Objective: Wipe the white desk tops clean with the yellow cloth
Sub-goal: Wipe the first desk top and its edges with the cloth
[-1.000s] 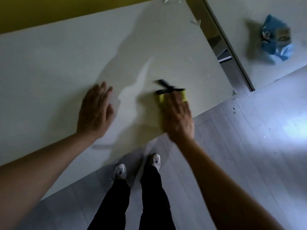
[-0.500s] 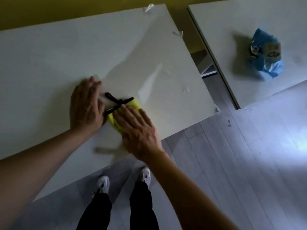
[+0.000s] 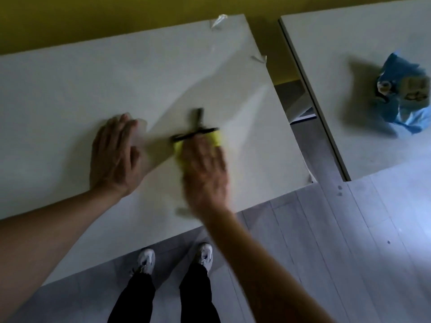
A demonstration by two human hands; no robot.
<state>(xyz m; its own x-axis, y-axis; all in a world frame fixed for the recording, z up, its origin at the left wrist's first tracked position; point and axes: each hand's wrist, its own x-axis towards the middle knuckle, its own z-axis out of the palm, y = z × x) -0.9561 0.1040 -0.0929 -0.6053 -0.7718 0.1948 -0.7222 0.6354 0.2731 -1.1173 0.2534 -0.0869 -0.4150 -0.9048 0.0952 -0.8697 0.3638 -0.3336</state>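
the left hand (image 3: 114, 152) lies flat at nine o'clock on the near white desk top (image 3: 70, 94), fingers straight and together, likely bracing the body. just beside it at three o'clock, the right hand (image 3: 205, 169) presses the yellow cloth (image 3: 217, 139) down with blurred, seemingly flat fingers, so the pad bears on the surface. the second desk top (image 3: 349, 54), at two o'clock, carries a blue crumpled bundle (image 3: 405, 94).

No text, label, brand, number or sign can be read anywhere.
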